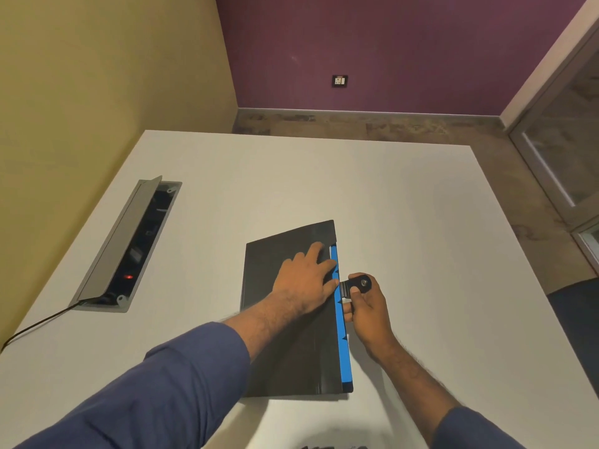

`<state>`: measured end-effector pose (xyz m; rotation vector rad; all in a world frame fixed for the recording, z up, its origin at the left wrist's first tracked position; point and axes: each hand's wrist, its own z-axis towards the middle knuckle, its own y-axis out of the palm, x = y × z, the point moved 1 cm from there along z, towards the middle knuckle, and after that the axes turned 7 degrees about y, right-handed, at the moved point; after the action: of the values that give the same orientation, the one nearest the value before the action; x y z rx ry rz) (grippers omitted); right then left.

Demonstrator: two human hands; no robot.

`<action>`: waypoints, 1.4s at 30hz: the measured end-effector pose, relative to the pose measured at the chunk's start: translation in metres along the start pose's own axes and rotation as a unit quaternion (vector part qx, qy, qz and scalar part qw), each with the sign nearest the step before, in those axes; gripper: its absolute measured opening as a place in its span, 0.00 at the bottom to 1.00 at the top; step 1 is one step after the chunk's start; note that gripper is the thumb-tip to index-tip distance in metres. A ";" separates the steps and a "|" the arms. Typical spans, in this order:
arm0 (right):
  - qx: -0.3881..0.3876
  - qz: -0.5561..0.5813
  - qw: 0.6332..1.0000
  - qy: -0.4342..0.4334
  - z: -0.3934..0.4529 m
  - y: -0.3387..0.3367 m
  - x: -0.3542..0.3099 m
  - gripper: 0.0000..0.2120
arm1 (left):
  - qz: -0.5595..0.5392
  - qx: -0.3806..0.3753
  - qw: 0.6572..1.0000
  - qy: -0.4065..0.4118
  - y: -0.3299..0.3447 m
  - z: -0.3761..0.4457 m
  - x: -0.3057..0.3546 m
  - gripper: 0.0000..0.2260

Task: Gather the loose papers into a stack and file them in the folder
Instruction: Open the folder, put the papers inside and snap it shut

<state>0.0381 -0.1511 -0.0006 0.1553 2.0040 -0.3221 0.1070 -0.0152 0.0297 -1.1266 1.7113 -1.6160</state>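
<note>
A black folder lies shut on the white table, with a blue strip showing along its right edge. A thin sliver of white paper peeks out near the top of that edge. My left hand lies flat on the cover, fingers spread toward the right edge. My right hand sits just right of the folder and grips the black closure strap that sticks out from the edge. No loose papers lie on the table.
A grey cable box with its lid up is sunk into the table at the left, and a black cable runs from it off the left edge. A dark chair stands at the right. Dark items show at the bottom edge.
</note>
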 end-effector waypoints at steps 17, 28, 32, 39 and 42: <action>0.000 -0.039 0.999 -0.005 0.010 -0.016 0.028 0.15 | -0.066 -0.027 0.995 -0.063 0.078 -0.056 -0.055 0.33; 0.004 -0.058 0.995 0.075 0.020 -0.007 0.053 0.08 | -0.060 -0.085 0.992 -0.069 0.122 -0.095 -0.076 0.50; 0.073 -0.124 0.982 0.121 0.034 0.002 0.056 0.20 | -0.057 -0.091 0.992 -0.066 0.125 -0.096 -0.078 0.50; 0.096 -0.168 0.969 0.154 0.046 0.009 0.063 0.24 | -0.062 -0.100 0.991 -0.065 0.126 -0.096 -0.079 0.49; 0.099 -0.171 0.966 0.168 0.048 0.012 0.063 0.22 | -0.065 -0.094 0.991 -0.063 0.124 -0.096 -0.077 0.49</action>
<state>0.0549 -0.1556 -0.0793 -0.0146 2.3334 -0.7611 0.0403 0.0939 -0.0902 -1.4273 1.7668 -1.4469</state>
